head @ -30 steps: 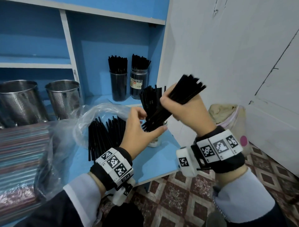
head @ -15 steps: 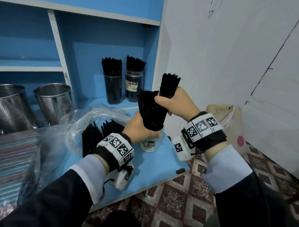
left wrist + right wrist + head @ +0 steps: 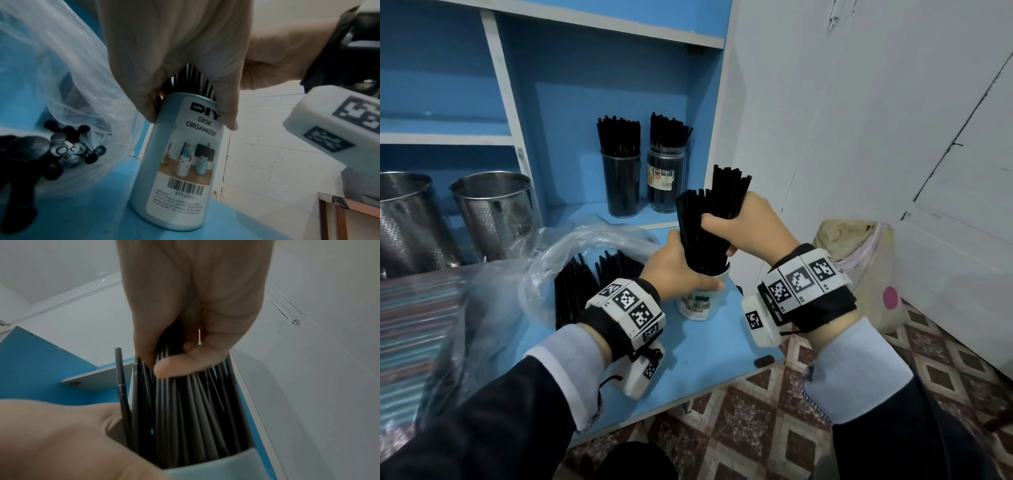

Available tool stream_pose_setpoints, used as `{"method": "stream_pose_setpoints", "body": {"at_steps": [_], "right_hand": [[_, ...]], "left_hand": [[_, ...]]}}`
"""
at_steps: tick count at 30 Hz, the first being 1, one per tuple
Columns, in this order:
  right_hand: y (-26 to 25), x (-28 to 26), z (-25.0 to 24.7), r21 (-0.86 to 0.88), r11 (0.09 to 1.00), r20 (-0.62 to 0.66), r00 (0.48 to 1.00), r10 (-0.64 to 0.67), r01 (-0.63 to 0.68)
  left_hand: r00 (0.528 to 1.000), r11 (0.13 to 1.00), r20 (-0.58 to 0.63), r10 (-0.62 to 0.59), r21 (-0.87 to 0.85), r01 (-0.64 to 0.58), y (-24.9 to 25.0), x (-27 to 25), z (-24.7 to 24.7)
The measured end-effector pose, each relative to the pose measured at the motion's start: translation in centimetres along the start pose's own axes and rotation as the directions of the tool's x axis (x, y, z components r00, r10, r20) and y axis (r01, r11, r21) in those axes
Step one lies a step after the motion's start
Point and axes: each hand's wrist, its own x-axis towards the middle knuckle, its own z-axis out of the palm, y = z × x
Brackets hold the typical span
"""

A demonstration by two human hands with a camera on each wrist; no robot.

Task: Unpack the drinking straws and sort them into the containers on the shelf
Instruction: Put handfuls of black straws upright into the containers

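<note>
A white desk-organizer cup (image 3: 697,305) stands near the right front corner of the blue table (image 3: 709,353). My left hand (image 3: 688,274) grips the cup (image 3: 185,162) round its rim. A thick bundle of black straws (image 3: 726,192) stands upright in the cup. My right hand (image 3: 722,233) is curled round the bundle (image 3: 195,410) above the rim. More black straws (image 3: 582,287) lie in an open clear plastic bag (image 3: 558,260) left of the cup. Two jars (image 3: 621,185) (image 3: 666,178) on the shelf behind hold black straws.
Two perforated steel holders (image 3: 493,212) (image 3: 404,222) stand at the left. A wrapped pack of coloured straws (image 3: 414,325) lies at the near left. A sack (image 3: 859,260) sits on the tiled floor by the white wall, right of the table.
My right hand has swung the bundle from a tilt in the air to upright and lowered it into the cup. My left hand has moved from the straws' lower ends down to the cup's rim.
</note>
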Motion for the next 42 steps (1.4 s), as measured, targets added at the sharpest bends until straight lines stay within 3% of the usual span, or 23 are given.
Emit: {"method": "stream_pose_setpoints", "body": {"at_steps": [5,8,11,15,18,20,23,28,32,36,38,40,42], "right_hand": [[0.2,-0.2,0.6,0.04,0.999,0.019,1.0,-0.01,0.009],[0.7,-0.3,0.6,-0.035,0.995,-0.152,0.983,-0.098,0.094],[0.2,-0.2,0.3,-0.099,0.965,-0.277,0.924,-0.262,0.244],[-0.9,0.5,0.0,-0.209,0.87,-0.125,0.87,-0.477,0.447],[-1.1,0.9,0.4,-0.246,0.864,-0.01,0.89,-0.455,0.439],[-1.3,1.1,0.3,-0.23,0.886,-0.072,0.901,-0.429,0.403],[-1.6,1.4,-0.3,-0.26,0.883,-0.196,0.874,-0.445,0.391],[-1.3,1.1,-0.4,-0.303,0.871,0.012,0.915,-0.403,0.387],[-1.0,0.0,0.0,-0.197,0.903,-0.054,0.916,-0.399,0.382],[-0.8,-0.9,0.3,-0.188,0.93,0.064,0.948,-0.311,0.317],[-1.2,-1.1,0.3,-0.166,0.932,0.016,0.946,-0.323,0.321],[-1.9,-1.4,0.1,-0.161,0.903,-0.129,0.898,-0.42,0.399],[-2.8,-1.7,0.3,-0.175,0.831,-0.315,0.769,-0.556,0.528]], "left_hand": [[1.0,1.0,-0.007,0.005,-0.005,-0.005,-0.1,0.2,0.1],[1.0,1.0,-0.024,-0.003,-0.011,0.003,-0.3,0.2,0.2],[1.0,1.0,-0.018,0.002,-0.002,-0.002,-0.4,0.3,0.1],[1.0,1.0,-0.017,0.01,0.009,-0.01,-0.3,0.3,0.1],[1.0,1.0,-0.023,0.016,0.018,-0.016,-0.2,0.1,0.1],[1.0,1.0,-0.025,0.005,0.012,-0.005,-0.2,0.0,0.1],[1.0,1.0,-0.014,-0.01,-0.001,0.01,-0.2,-0.1,0.0],[1.0,1.0,-0.005,-0.019,-0.015,0.019,0.1,-0.3,-0.1],[1.0,0.998,0.006,-0.03,-0.055,0.03,0.3,-0.6,0.0],[0.999,0.988,0.014,-0.029,-0.151,0.031,0.9,-1.1,0.5],[0.999,0.973,0.036,-0.009,-0.231,0.017,1.1,-1.6,0.2],[0.999,0.954,0.031,0.011,-0.298,-0.001,1.2,-2.4,-0.5],[0.997,0.925,-0.062,0.039,-0.374,-0.059,1.2,-3.2,-1.8]]}}
